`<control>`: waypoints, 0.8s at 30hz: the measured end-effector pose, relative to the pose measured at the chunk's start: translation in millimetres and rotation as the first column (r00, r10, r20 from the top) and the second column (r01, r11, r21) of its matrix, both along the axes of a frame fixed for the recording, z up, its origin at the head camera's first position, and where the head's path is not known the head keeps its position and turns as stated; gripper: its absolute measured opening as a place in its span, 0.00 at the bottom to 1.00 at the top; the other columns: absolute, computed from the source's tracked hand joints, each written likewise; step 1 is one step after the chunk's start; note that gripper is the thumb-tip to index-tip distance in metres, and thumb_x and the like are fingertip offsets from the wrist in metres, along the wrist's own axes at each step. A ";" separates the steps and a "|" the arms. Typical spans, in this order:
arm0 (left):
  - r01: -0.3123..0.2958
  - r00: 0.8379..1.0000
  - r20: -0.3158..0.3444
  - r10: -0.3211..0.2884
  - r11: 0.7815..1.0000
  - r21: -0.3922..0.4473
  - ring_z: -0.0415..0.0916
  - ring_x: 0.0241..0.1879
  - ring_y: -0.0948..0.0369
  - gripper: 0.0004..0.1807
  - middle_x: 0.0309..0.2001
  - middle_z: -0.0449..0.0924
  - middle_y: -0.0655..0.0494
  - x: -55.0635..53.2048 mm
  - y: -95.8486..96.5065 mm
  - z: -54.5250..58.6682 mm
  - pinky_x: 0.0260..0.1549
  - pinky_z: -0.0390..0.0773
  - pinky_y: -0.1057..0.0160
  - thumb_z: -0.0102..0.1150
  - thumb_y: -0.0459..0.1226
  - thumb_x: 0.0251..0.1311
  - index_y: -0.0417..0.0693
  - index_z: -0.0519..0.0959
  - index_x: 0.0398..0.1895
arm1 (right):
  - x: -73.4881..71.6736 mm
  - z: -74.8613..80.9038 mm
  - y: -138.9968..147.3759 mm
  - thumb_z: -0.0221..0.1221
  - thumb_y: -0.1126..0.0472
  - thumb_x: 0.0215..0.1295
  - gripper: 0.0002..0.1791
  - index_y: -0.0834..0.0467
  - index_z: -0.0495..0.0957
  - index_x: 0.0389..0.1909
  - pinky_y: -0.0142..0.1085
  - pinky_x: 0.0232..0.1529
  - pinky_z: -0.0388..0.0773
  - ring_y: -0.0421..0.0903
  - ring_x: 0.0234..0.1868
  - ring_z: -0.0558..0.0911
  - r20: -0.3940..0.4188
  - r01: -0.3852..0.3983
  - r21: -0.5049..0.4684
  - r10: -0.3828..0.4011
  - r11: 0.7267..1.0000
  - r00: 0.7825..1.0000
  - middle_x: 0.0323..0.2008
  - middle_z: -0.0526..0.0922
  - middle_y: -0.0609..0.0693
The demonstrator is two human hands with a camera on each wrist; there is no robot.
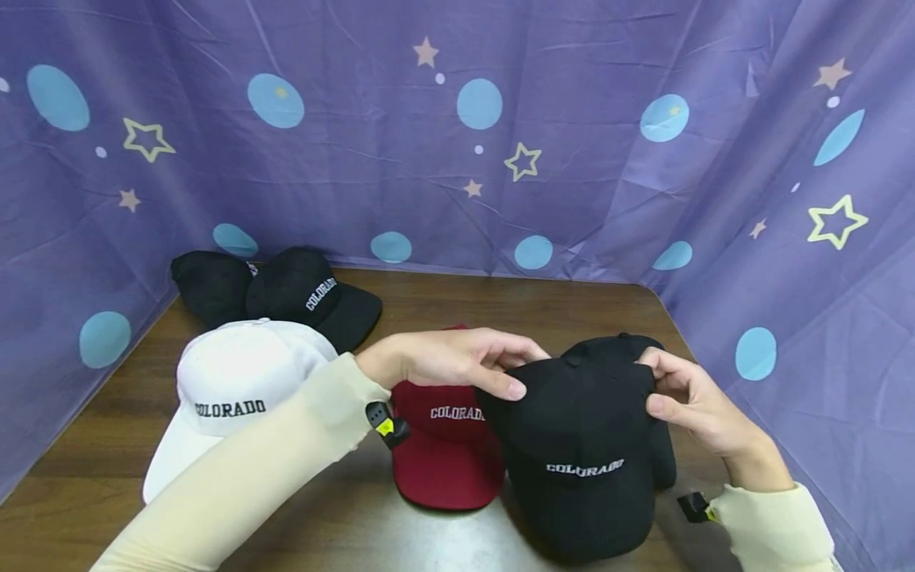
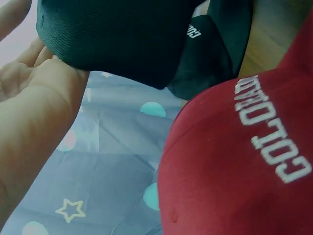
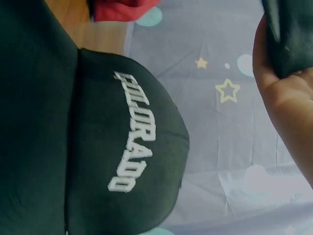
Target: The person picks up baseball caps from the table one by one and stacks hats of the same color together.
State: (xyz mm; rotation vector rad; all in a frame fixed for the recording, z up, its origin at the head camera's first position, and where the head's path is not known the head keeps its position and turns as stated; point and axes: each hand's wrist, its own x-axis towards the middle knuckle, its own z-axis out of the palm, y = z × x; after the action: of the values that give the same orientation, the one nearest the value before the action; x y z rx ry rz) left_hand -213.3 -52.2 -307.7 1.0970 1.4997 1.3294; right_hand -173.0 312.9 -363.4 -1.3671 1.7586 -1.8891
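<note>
Both hands hold a black cap [image 1: 582, 421] with white COLORADO lettering, its brim pointing down toward me. My left hand [image 1: 465, 357] grips the left edge of its crown, thumb in front and fingers behind. On the opposite side, my right hand [image 1: 696, 401] pinches the crown's edge between thumb and fingers. Behind the held cap, mostly hidden by it, is another black cap [image 1: 667, 465]; its lettering [image 3: 134, 132] shows in the right wrist view. A red cap [image 1: 446, 473] lies just left, partly under my left hand and the held cap's edge.
A white cap [image 1: 239, 365] with dark lettering sits at the left, partly behind my left sleeve [image 1: 264, 469]. Two black caps, one lettered [image 1: 289, 290] and one farther left [image 1: 210, 286], overlap at the back left. Purple patterned cloth [image 1: 572, 199] surrounds the wooden table [image 1: 457, 298].
</note>
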 end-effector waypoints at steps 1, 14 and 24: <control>0.003 1.000 -0.021 -0.003 1.000 0.021 0.77 0.65 0.55 0.29 0.66 0.78 0.52 -0.3 1.4 -1.7 0.65 0.78 0.53 0.60 0.29 0.73 0.43 0.69 0.76 | -1.4 0.4 3.1 0.49 0.79 0.76 0.08 0.71 0.71 0.51 0.40 0.39 0.83 0.46 0.43 0.86 0.005 -0.020 -0.029 0.020 0.999 1.000 0.45 0.84 0.53; -0.199 0.976 -0.056 0.210 0.967 0.157 0.81 0.61 0.59 0.32 0.65 0.80 0.50 0.6 47.9 -16.4 0.61 0.80 0.57 0.63 0.28 0.71 0.47 0.67 0.76 | -6.7 4.4 56.1 0.29 0.79 0.79 0.22 0.76 0.62 0.66 0.39 0.52 0.84 0.52 0.51 0.86 0.109 -0.084 -0.205 0.108 0.975 0.988 0.55 0.82 0.62; -0.444 0.889 -0.063 0.454 0.887 0.128 0.79 0.52 0.66 0.28 0.58 0.81 0.48 -5.8 95.4 -34.8 0.53 0.80 0.67 0.63 0.30 0.73 0.45 0.70 0.73 | -13.5 -15.4 91.7 0.24 0.75 0.82 0.27 0.70 0.65 0.71 0.36 0.44 0.86 0.46 0.46 0.88 0.240 0.110 -0.119 -0.079 0.987 0.968 0.56 0.83 0.56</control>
State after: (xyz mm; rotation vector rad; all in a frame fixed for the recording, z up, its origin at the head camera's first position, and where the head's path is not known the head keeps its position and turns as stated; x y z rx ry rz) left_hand -219.1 43.2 -342.5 0.9150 1.8448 1.7132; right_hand -186.5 404.6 -378.9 -1.0624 1.6348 -2.1520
